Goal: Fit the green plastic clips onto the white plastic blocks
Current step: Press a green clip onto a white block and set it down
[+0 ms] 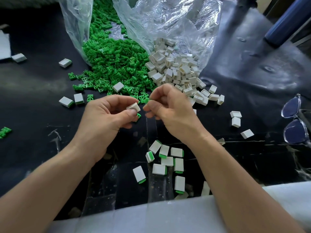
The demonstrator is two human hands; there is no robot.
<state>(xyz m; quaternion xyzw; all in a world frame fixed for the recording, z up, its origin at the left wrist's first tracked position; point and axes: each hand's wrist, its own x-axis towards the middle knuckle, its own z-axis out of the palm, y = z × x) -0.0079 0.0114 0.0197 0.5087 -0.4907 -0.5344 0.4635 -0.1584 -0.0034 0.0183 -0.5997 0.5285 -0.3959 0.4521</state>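
Above the dark table (42, 106), the left hand (107, 115) pinches a white block (133, 107) between thumb and curled fingers — the right hand (166, 110), just beside it, pinches a green clip (146, 100) at its fingertips. Behind lie the green clip pile (111, 64) and white block pile (176, 69), spilling from clear bags (168, 19). Assembled blocks (166, 158) lie between the forearms; eyeglasses (294, 120) rest at right.

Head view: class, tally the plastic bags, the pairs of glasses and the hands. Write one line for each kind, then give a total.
Plastic bags: 2, the green-clip bag and the white-block bag
Pairs of glasses: 1
Hands: 2, the left hand and the right hand
Total: 5
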